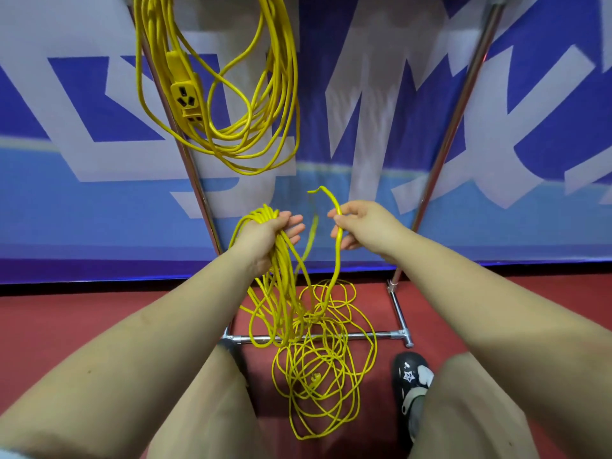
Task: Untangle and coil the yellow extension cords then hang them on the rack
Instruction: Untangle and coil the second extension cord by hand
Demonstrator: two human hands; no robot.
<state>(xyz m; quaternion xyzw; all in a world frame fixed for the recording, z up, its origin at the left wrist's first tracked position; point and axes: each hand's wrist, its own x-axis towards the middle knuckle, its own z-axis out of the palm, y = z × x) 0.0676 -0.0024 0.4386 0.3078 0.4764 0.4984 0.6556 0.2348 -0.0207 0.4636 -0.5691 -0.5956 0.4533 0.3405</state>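
While a loose tangle of cord (318,369) lies on the red floor (99,319) over the rack's base bar (357,336), step in hand looks like mid-coiling the second yellow cord. Just above that bar, left hand (265,236) grips a gathered bundle of loops (281,260), fingertips partly extended; right hand (361,223) pinches a single strand (336,207) arching upward. Next move likely: lay that strand into the left-hand bundle, drawing slack from the floor without snagging. Farther up, a finished coil (231,94) with socket (183,94) hangs by the rack's left post (195,180).
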